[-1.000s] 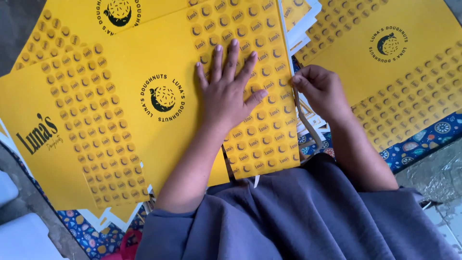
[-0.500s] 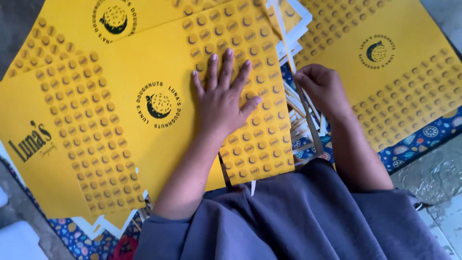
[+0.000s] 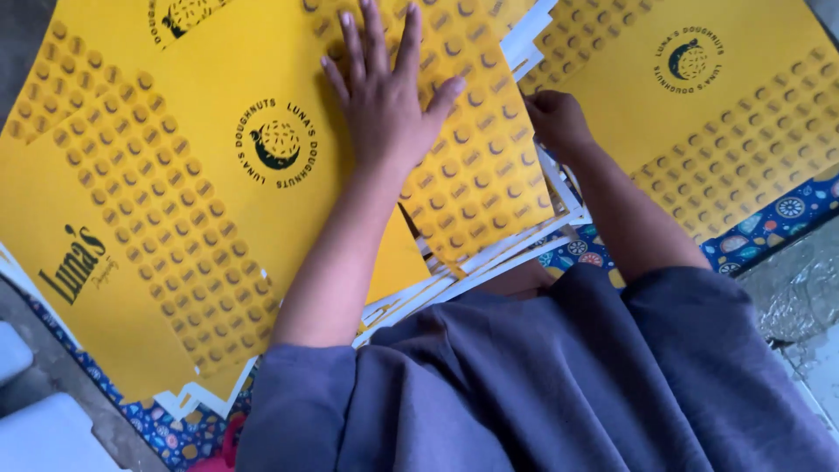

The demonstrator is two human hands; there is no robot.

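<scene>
1. A stack of yellow printed cardboard sheets (image 3: 175,218) fills the left and centre of the frame; the white edges of the sheets beneath fan out at its lower right edge.
2. A second yellow sheet (image 3: 699,114) lies at the upper right, apparently untouched.
3. A patterned blue cloth (image 3: 769,218) peeks out beneath.
4. The left hand (image 3: 384,96) presses flat, fingers spread, on the top sheet.
5. The right hand (image 3: 559,122) is curled at the stack's right edge; whether it grips a sheet is hard to make out.

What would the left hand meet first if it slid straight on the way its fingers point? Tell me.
The left hand lies flat on the top yellow printed sheet, fingers pointing to the frame's upper edge. Only more of that sheet shows ahead; beyond the edge is unseen.
</scene>
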